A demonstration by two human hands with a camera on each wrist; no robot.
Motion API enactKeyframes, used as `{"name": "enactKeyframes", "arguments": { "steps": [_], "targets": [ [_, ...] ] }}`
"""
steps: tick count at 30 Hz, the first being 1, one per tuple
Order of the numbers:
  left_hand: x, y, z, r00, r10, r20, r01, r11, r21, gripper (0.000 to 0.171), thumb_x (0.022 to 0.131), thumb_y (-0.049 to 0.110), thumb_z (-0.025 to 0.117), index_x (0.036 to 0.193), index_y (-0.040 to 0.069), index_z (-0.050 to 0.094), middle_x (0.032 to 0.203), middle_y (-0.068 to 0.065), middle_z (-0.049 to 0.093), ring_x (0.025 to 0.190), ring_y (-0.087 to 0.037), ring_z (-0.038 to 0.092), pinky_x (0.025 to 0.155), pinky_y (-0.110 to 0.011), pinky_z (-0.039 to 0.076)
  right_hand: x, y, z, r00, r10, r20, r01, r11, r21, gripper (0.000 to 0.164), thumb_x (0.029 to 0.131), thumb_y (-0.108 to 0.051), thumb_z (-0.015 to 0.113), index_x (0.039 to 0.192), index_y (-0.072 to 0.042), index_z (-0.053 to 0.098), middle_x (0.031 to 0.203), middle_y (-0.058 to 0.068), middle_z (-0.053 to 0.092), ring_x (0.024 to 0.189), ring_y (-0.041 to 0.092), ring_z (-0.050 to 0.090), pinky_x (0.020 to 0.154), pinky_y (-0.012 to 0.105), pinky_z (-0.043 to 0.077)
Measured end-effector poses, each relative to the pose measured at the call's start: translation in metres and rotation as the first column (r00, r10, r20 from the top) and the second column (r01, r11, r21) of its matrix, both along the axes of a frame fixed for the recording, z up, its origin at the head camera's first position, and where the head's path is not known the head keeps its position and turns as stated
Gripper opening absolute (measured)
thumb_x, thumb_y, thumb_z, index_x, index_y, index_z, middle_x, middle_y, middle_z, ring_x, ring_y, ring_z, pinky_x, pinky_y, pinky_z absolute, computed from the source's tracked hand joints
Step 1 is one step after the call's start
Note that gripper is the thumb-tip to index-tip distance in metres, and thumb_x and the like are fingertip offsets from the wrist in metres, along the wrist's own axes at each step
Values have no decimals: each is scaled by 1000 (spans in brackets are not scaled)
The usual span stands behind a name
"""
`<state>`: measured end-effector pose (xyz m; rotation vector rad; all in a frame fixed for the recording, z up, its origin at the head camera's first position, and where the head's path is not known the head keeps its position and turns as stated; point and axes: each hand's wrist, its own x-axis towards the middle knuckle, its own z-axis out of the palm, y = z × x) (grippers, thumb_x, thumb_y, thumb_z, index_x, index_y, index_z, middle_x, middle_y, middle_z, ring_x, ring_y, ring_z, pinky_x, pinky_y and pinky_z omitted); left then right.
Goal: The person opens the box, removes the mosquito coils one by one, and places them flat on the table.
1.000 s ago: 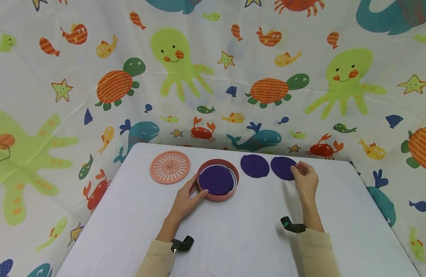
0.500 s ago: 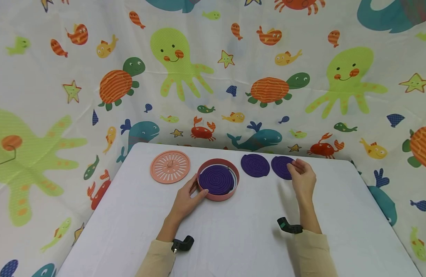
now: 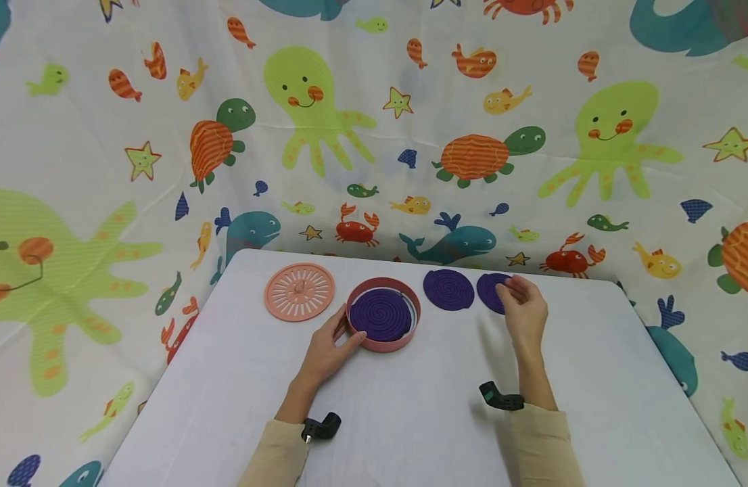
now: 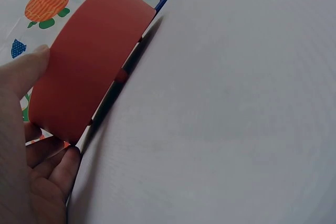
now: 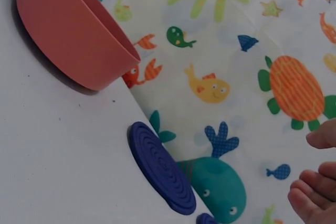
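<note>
My left hand [image 3: 325,352] grips the side of a round pink mosquito coil holder [image 3: 385,347], thumb on the near rim and fingers round the left side. Inside the holder lies a purple mosquito coil [image 3: 380,315]. The left wrist view shows the thumb and curled fingers against the holder's outer wall [image 4: 92,61]. My right hand [image 3: 523,311] hovers by the far right mosquito coil [image 3: 491,293] and partly covers it in the head view. In the right wrist view its thumb and fingers [image 5: 310,200] stand apart with nothing between them.
Another purple mosquito coil [image 3: 448,290] lies between the holder and the right coil. Left of the holder is a slotted orange-pink lid [image 3: 299,311] with a small knob. A sea-animal curtain [image 3: 362,142] hangs behind the white table's [image 3: 423,406] back edge.
My right hand has drifted left from the edge of the far right coil, further over it in the head view. The left hand, holder and coils stay put.
</note>
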<state>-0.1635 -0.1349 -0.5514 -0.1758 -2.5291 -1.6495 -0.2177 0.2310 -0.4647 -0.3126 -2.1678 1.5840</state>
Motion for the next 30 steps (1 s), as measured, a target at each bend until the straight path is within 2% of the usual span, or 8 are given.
{"name": "enactKeyframes", "arguments": {
  "steps": [16,30],
  "targets": [
    [-2,-1,1,1000,0,4,0,1000,3,86,88,43,75,156,8,35,158,-13,43,142,-25,47,114,-29,45,3,-17,5,998,42,-42,-43,999,-8,42,92,-18,72,129,0,62,124,18,69,92,-6,60,83,-2,50],
    [0,0,-1,1000,5,-2,-5,1000,-5,85,88,42,75,156,8,35,157,-14,44,142,-25,48,113,-29,46,10,-32,5,993,109,-50,-108,994,30,43,93,-22,72,130,-1,62,122,16,69,94,-6,60,82,-2,50]
  ]
}}
